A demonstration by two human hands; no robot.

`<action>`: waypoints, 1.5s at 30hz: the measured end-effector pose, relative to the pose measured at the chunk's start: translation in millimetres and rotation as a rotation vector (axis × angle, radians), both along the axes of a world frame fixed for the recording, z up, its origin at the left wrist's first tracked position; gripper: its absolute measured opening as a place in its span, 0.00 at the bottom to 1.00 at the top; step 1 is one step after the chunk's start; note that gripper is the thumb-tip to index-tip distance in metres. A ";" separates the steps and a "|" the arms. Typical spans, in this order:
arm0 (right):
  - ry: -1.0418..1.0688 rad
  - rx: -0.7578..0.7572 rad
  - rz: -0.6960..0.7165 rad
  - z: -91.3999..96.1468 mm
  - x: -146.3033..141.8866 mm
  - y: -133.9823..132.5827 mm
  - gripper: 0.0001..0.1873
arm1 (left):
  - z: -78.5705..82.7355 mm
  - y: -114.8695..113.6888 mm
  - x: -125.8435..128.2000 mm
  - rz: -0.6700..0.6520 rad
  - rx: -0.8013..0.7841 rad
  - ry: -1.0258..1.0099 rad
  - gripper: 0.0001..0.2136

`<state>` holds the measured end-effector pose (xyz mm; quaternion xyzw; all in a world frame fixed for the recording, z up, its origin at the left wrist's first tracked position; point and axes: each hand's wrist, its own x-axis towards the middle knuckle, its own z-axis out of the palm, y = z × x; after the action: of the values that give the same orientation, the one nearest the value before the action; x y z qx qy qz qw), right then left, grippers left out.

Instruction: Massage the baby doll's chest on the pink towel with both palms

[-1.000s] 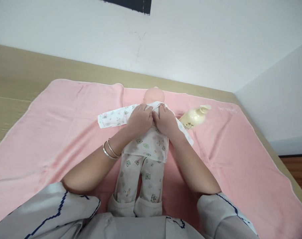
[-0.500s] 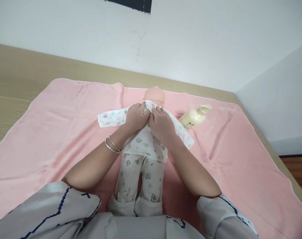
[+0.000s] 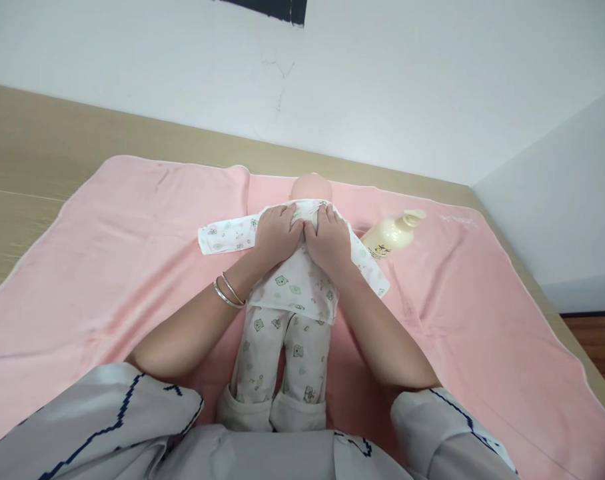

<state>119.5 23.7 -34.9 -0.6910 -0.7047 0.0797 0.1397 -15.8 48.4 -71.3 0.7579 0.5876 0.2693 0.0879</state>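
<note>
A baby doll (image 3: 311, 187) lies lengthwise before me, its bald head away from me and no face showing. It wears a white printed shirt (image 3: 290, 287) and matching printed trousers (image 3: 297, 353) with turned-up cuffs. My left hand (image 3: 277, 233) rests flat on the upper left of the shirt, fingers stretched toward the doll's shoulder. On the upper right, my right hand (image 3: 328, 239) lies the same way. The two thumbs almost meet in the middle of the cloth. Both hands are open and hold nothing.
A cream pump bottle (image 3: 390, 237) lies tilted beside the doll's right-hand sleeve. Under everything spreads a pink blanket (image 3: 147, 267) on a tan surface (image 3: 42, 133). A white wall (image 3: 382, 87) stands behind it.
The bunched cloth near the doll's neck is released and smoothed out. My fingers have gone from gathering the shirt to lying flat on it.
</note>
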 end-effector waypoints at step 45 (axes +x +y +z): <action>-0.087 -0.026 0.154 14.2 2.2 -16.2 0.30 | 15.5 1.3 -4.8 -0.070 -0.055 0.066 0.11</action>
<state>121.8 7.5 -20.7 -0.6395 -0.7599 0.0695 0.0933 -20.6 49.7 -55.8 0.7838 0.5704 0.2248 0.0988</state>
